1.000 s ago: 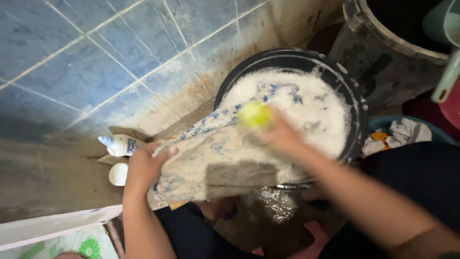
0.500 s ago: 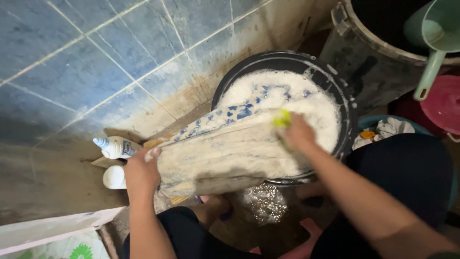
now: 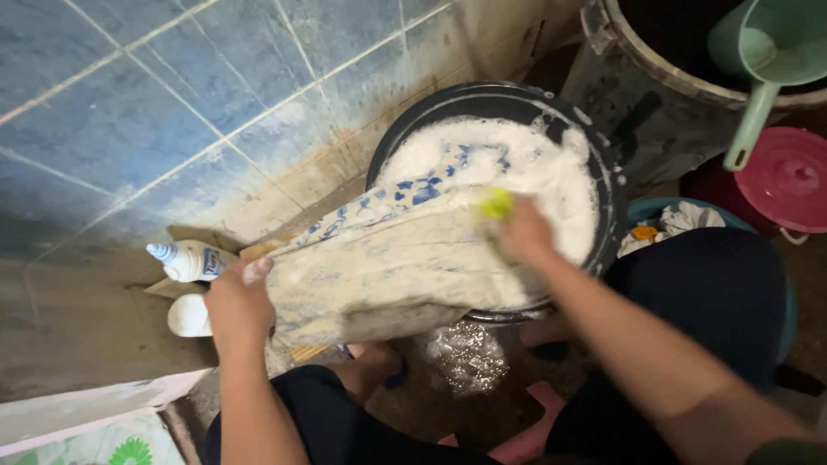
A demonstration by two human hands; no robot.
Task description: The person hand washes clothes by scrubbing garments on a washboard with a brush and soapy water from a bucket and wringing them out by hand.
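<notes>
Foam-filled black basin (image 3: pixel 607 185) (soaked cloth (image 3: pixel 388 267) inside)

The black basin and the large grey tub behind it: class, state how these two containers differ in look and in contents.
The black basin is smaller and brims with white suds over a blue-patterned cloth; the grey tub is bigger, and its inside looks dark. The basin's rim is splashed with foam; the tub's rim is bare and carries a green dipper. Both are round and open-topped.
</notes>
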